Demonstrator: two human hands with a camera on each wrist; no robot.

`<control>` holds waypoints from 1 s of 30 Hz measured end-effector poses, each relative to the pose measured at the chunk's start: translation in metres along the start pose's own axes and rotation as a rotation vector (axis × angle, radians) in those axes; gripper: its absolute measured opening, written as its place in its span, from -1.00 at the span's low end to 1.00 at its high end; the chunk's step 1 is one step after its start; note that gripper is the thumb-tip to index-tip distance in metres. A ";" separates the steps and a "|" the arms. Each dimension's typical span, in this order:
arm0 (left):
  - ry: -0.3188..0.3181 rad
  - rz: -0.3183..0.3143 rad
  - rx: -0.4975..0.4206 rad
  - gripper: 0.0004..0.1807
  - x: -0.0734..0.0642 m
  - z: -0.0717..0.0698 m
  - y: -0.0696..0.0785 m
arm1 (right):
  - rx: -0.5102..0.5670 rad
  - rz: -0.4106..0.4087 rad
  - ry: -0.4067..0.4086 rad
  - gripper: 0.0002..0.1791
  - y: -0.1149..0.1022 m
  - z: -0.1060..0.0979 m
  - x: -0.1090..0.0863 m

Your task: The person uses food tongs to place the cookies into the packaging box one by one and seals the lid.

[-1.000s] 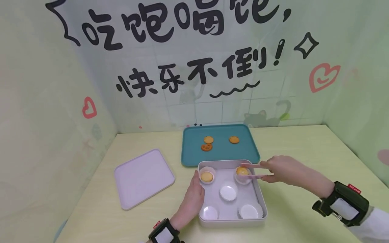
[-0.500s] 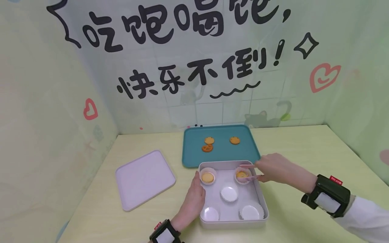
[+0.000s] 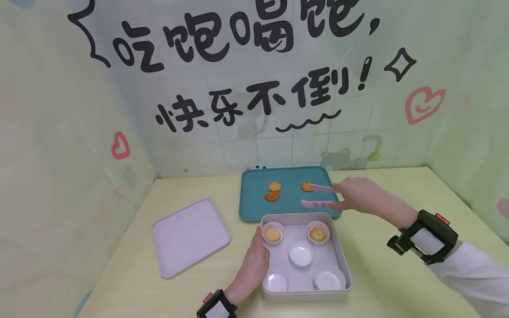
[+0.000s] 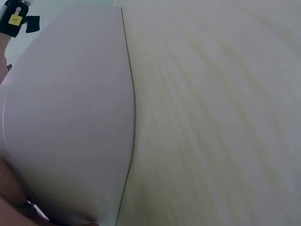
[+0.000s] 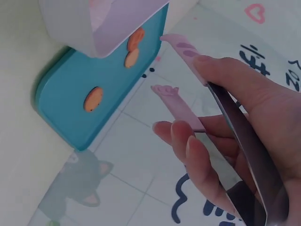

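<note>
In my right hand I hold tongs with pink paw-shaped tips and metal arms. Their tips stand spread, with nothing between them, over the right part of the teal tray. One tip overlaps the right cookie in the head view. My left hand rests along the left wall of the pale lilac box, fingers fairly straight. In the box's far corners, a plain round cookie and a golden cookie sit in paper cups.
Another cookie lies beside a pretzel on the teal tray. The box also holds a middle paper cup, a near-left cup and a near-right cup. A lilac tray lies left on the table.
The golden cookie has been let go into the far-right cup. My right hand has lifted the tongs away and back over the teal tray, their tips wider apart. My left hand stays put.
</note>
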State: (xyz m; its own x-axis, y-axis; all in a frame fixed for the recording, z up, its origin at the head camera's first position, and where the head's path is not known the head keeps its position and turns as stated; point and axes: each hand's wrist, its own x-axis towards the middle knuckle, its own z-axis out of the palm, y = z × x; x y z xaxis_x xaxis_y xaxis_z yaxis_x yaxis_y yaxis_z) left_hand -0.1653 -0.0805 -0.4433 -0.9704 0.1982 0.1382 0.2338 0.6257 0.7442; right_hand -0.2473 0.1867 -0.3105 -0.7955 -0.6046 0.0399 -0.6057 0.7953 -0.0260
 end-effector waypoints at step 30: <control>0.013 0.000 0.031 -0.51 -0.003 0.000 0.002 | 0.161 0.278 -0.137 -0.52 0.060 0.077 0.072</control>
State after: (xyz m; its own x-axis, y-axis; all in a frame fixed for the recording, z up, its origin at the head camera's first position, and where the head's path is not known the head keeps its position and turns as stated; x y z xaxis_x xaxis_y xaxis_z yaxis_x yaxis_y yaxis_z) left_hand -0.1616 -0.0798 -0.4426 -0.9711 0.1880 0.1467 0.2349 0.6489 0.7237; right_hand -0.3427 0.1874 -0.3857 -0.9185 -0.3752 -0.1245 -0.3520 0.9196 -0.1744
